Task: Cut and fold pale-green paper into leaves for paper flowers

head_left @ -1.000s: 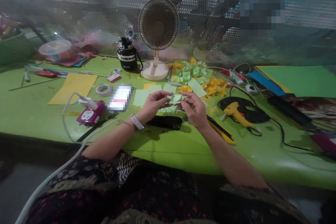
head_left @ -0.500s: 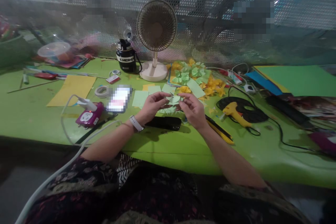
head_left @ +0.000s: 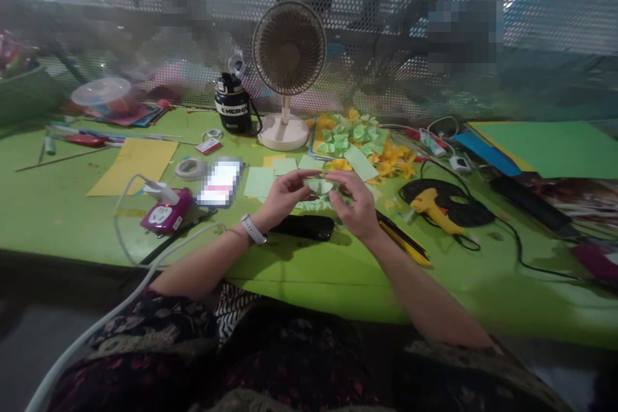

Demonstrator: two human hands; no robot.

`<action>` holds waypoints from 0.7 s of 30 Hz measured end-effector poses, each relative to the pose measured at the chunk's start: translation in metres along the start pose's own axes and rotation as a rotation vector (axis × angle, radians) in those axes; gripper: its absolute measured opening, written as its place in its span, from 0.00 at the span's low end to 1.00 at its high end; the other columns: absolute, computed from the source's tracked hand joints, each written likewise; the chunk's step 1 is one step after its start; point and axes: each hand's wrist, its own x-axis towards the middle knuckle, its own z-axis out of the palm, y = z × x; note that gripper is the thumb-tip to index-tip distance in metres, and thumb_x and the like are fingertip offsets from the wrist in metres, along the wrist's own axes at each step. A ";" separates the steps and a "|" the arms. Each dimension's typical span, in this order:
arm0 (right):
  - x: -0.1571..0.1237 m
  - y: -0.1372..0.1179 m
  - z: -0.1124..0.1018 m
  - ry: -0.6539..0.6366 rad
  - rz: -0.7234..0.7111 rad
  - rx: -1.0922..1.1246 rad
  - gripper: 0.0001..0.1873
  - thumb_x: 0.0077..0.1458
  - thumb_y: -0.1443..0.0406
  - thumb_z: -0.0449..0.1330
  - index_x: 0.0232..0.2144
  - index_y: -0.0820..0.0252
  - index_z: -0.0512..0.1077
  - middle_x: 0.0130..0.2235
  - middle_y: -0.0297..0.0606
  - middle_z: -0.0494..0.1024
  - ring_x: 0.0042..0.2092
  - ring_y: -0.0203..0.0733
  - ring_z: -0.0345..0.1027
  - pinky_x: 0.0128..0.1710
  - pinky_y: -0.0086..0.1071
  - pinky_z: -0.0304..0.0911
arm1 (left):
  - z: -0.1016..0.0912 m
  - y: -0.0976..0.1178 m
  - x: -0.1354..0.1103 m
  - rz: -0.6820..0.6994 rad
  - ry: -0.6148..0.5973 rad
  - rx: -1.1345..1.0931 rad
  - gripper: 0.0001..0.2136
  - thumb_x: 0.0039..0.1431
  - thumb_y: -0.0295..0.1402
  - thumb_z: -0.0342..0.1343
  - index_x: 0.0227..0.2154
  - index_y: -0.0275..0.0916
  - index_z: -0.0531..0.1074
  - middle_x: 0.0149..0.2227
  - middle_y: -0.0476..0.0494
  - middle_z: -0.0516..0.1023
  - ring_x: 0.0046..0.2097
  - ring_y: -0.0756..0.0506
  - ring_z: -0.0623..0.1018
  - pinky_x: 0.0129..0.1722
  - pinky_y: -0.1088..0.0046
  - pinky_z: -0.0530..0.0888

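The left hand and the right hand meet over a small cupped piece of pale green folded paper, each half-curled and pinching its edge between thumb and fingertips. The piece is held just above the glossy lime-green table, and the fingers hide enough of it that its exact folds are hard to make out. A white strap watch circles the left wrist, and a slim black oblong case lies at 6 o'clock from the hands. At 10 o'clock lie flat, smooth pale green paper slips, apparently unfolded. At 1 o'clock, a heap of folded pale green paper pieces mingles with crinkled yellow paper shapes, so many pieces look finished while those flat slips remain. A yellow plastic glue gun rests at 3 o'clock, a yellow-and-black utility knife at 4 o'clock, and a magenta plug socket at 9 o'clock
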 end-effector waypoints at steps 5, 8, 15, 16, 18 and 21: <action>0.000 -0.001 0.001 0.021 0.046 0.055 0.12 0.55 0.70 0.57 0.42 0.55 0.72 0.48 0.43 0.75 0.50 0.47 0.71 0.48 0.45 0.70 | 0.001 0.000 -0.001 -0.010 -0.026 -0.028 0.19 0.48 0.34 0.68 0.45 0.37 0.76 0.38 0.44 0.81 0.37 0.50 0.80 0.42 0.71 0.79; 0.000 -0.002 0.000 -0.015 0.071 0.073 0.11 0.54 0.70 0.58 0.40 0.55 0.72 0.48 0.42 0.75 0.51 0.47 0.70 0.50 0.46 0.70 | 0.001 0.001 -0.001 -0.023 -0.028 -0.046 0.19 0.48 0.35 0.69 0.44 0.37 0.76 0.38 0.45 0.81 0.38 0.51 0.80 0.42 0.72 0.79; 0.000 -0.001 -0.001 -0.027 0.141 0.170 0.12 0.57 0.68 0.58 0.44 0.54 0.72 0.50 0.41 0.75 0.53 0.46 0.70 0.50 0.45 0.70 | 0.000 0.001 -0.001 -0.025 -0.047 -0.042 0.19 0.49 0.34 0.68 0.45 0.37 0.76 0.34 0.46 0.80 0.35 0.51 0.79 0.43 0.68 0.79; 0.000 0.000 -0.001 -0.007 0.116 0.156 0.11 0.57 0.68 0.58 0.44 0.54 0.72 0.51 0.42 0.74 0.54 0.46 0.69 0.51 0.45 0.69 | 0.000 0.001 -0.001 -0.021 -0.049 -0.047 0.18 0.49 0.34 0.68 0.45 0.37 0.76 0.34 0.47 0.80 0.35 0.51 0.79 0.43 0.68 0.79; 0.000 0.001 -0.002 0.009 0.081 0.124 0.10 0.58 0.68 0.58 0.43 0.53 0.72 0.51 0.41 0.74 0.55 0.47 0.68 0.52 0.46 0.69 | 0.001 0.001 -0.002 -0.015 -0.054 -0.056 0.18 0.49 0.34 0.68 0.44 0.37 0.76 0.35 0.46 0.80 0.35 0.51 0.79 0.42 0.69 0.80; 0.000 0.002 -0.002 -0.017 0.072 0.090 0.08 0.59 0.67 0.58 0.41 0.53 0.73 0.48 0.40 0.76 0.53 0.46 0.70 0.53 0.47 0.68 | 0.001 0.001 -0.001 -0.010 -0.063 -0.043 0.18 0.50 0.34 0.67 0.45 0.37 0.75 0.40 0.43 0.80 0.38 0.50 0.79 0.43 0.69 0.79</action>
